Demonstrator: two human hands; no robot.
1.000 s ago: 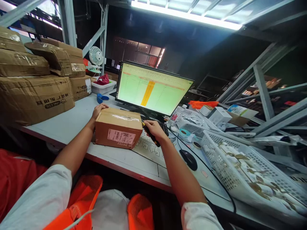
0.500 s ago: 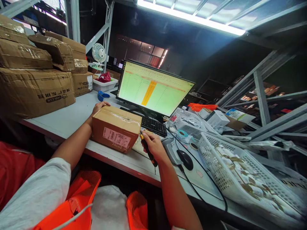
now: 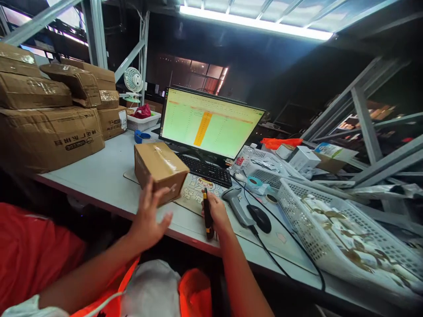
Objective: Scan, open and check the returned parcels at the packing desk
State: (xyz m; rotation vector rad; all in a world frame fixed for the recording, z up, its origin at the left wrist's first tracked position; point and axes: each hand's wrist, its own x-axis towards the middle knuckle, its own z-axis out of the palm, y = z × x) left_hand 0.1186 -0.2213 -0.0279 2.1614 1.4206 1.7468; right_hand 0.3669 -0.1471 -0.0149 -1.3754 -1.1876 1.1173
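Observation:
A taped cardboard box (image 3: 161, 163) sits on the desk in front of the monitor, one corner turned toward me. My left hand (image 3: 148, 220) is in front of its near side with fingers spread and nothing in them; whether the fingertips touch the cardboard I cannot tell. To the right of the box, my right hand (image 3: 214, 213) grips a black and yellow utility knife (image 3: 207, 215), held upright near the desk's front edge and apart from the box. Beneath the box lies a printed desk mat (image 3: 194, 196).
Stacked cartons (image 3: 49, 136) fill the desk's left end. Behind the box stand a monitor (image 3: 211, 121) and a keyboard (image 3: 206, 169). A barcode scanner (image 3: 238, 209), a mouse (image 3: 259, 219) and cables lie right of my right hand, beside a white basket (image 3: 297, 224) of small packed items.
The box has been turned, so its labelled side no longer faces me. My left hand has let go of its far left corner and come to the front. The knife has moved away from the box.

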